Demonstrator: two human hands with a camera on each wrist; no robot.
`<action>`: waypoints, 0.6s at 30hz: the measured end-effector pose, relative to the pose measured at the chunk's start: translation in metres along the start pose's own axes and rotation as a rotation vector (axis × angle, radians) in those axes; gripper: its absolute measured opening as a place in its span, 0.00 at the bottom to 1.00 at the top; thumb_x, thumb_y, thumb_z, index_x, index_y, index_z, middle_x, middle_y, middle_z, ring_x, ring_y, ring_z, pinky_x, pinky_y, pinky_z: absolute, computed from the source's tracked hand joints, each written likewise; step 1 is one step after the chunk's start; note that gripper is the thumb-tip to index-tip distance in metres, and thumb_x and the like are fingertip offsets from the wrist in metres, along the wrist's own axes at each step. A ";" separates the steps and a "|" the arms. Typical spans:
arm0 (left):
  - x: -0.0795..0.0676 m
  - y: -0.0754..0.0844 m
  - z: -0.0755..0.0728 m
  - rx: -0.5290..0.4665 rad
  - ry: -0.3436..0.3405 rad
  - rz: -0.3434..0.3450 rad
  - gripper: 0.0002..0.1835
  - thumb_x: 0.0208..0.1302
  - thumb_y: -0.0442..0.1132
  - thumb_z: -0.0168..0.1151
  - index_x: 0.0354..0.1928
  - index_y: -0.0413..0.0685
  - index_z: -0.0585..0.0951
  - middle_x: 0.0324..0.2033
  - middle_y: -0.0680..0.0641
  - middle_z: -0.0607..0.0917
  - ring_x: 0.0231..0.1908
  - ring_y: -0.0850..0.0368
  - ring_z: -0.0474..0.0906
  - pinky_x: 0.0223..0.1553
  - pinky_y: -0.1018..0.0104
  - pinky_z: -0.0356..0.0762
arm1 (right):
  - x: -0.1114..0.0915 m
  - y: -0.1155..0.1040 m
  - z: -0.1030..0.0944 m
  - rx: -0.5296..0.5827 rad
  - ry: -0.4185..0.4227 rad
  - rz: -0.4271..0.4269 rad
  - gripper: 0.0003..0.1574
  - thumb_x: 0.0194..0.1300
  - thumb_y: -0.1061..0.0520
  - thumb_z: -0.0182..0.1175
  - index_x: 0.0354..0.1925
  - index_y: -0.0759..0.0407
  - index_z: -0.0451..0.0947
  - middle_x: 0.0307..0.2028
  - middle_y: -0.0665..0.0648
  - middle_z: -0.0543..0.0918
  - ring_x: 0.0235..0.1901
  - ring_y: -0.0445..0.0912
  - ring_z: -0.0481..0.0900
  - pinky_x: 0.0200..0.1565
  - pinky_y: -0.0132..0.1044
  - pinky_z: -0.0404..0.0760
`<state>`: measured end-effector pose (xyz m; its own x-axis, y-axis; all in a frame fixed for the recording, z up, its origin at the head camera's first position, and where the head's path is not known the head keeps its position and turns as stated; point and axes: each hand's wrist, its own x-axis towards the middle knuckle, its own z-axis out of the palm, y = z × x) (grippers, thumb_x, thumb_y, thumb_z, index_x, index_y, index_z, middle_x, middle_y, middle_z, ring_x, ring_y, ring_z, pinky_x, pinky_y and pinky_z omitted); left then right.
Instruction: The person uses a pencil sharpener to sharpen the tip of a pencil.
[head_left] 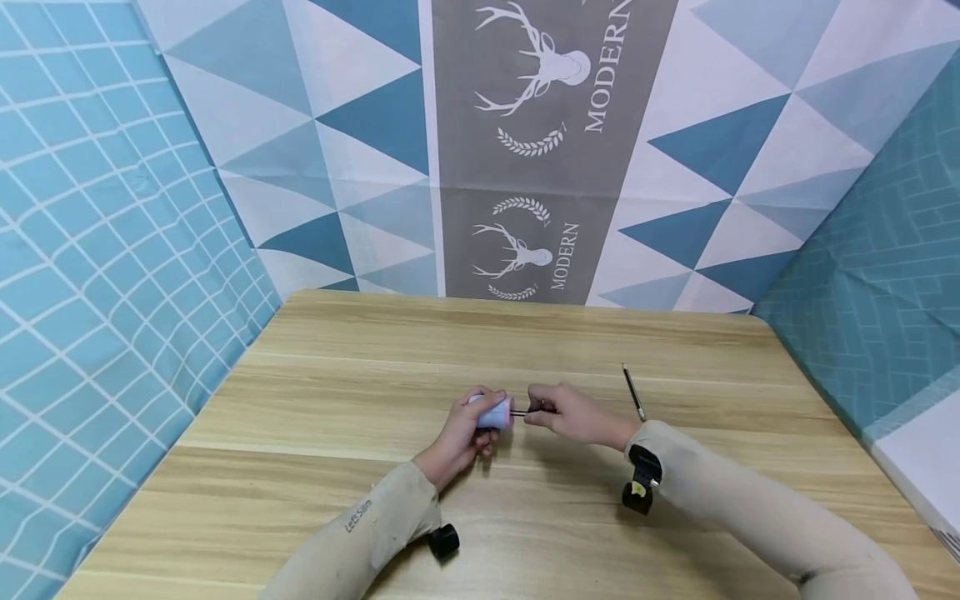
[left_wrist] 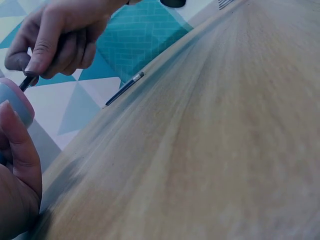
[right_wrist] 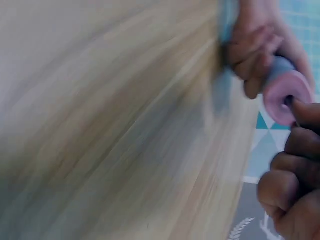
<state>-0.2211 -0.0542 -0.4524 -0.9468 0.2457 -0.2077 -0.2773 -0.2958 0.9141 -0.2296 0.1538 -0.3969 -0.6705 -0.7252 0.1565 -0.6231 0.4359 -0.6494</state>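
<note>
My left hand (head_left: 457, 433) grips a small light-blue cylinder with a pink end, a pencil sharpener (head_left: 492, 412), lying sideways above the table. A round hole shows in its pink end (right_wrist: 276, 95) in the right wrist view. From the right, my right hand (head_left: 576, 414) pinches a thin dark pencil (head_left: 519, 413) between thumb and forefinger. One end of this pencil sits in the hole; the rest is mostly hidden by the fingers. In the left wrist view, the right fingers are close to the pink rim.
Another dark pencil (head_left: 633, 392) with a pale end lies on the wooden table (head_left: 360, 358), just beyond the right wrist. A white object (head_left: 922, 458) stands at the table's right edge. Patterned cloths (head_left: 360, 150) hang behind and at both sides.
</note>
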 end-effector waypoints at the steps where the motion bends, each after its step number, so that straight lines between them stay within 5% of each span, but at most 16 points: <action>1: 0.000 0.000 0.000 -0.003 0.002 -0.001 0.09 0.64 0.44 0.64 0.28 0.53 0.76 0.20 0.49 0.78 0.12 0.63 0.66 0.11 0.72 0.63 | 0.001 0.000 -0.001 0.093 -0.018 0.064 0.13 0.70 0.62 0.59 0.28 0.59 0.67 0.16 0.43 0.64 0.15 0.34 0.59 0.18 0.28 0.60; 8: 0.000 -0.002 -0.001 -0.010 0.004 -0.006 0.10 0.64 0.45 0.64 0.28 0.54 0.76 0.20 0.49 0.75 0.12 0.63 0.65 0.11 0.71 0.62 | 0.008 0.011 -0.007 0.696 -0.161 0.442 0.14 0.69 0.61 0.58 0.29 0.60 0.65 0.11 0.47 0.56 0.11 0.38 0.49 0.13 0.30 0.51; 18: -0.001 -0.001 0.001 0.007 -0.004 0.014 0.10 0.62 0.46 0.65 0.28 0.54 0.75 0.17 0.49 0.75 0.11 0.62 0.63 0.11 0.71 0.62 | 0.010 0.020 -0.012 0.857 -0.247 0.522 0.18 0.71 0.61 0.55 0.24 0.56 0.62 0.12 0.45 0.55 0.10 0.35 0.51 0.13 0.29 0.49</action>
<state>-0.2201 -0.0532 -0.4526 -0.9499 0.2455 -0.1934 -0.2628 -0.2924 0.9195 -0.2538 0.1618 -0.3993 -0.6131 -0.6862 -0.3915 0.2830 0.2718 -0.9198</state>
